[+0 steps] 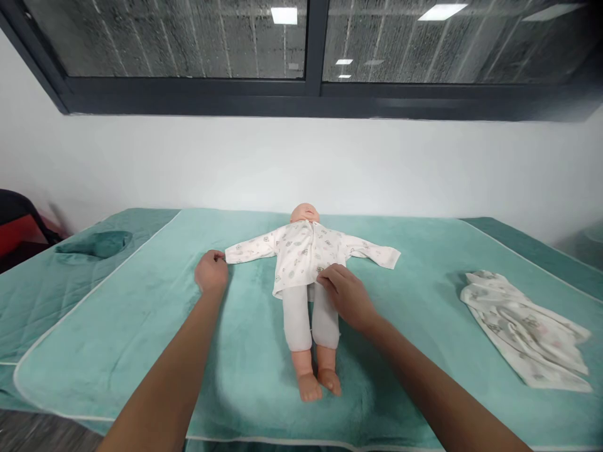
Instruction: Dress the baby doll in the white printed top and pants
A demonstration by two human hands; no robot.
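Observation:
A baby doll [306, 212] lies on its back on the green bedcover, its head toward the wall and its bare feet toward me. It wears a white patterned baby shirt [296, 254], whose sleeves spread out to both sides. My left hand [211, 272] is closed at the cuff of the left-hand sleeve, fingers pinched at its end. Over the lower front of the shirt, my right hand [346, 294] pinches the hem with curled fingers. White cloth covers the doll's legs [296, 319] down to the shins.
Folded patterned baby clothing [527, 333] lies at the right of the green bedcover [141, 326]. A small green pillow [94, 245] rests at the far left, near a black and red object [23, 229]. Behind the bed rises a white wall with a dark-framed window [313, 97].

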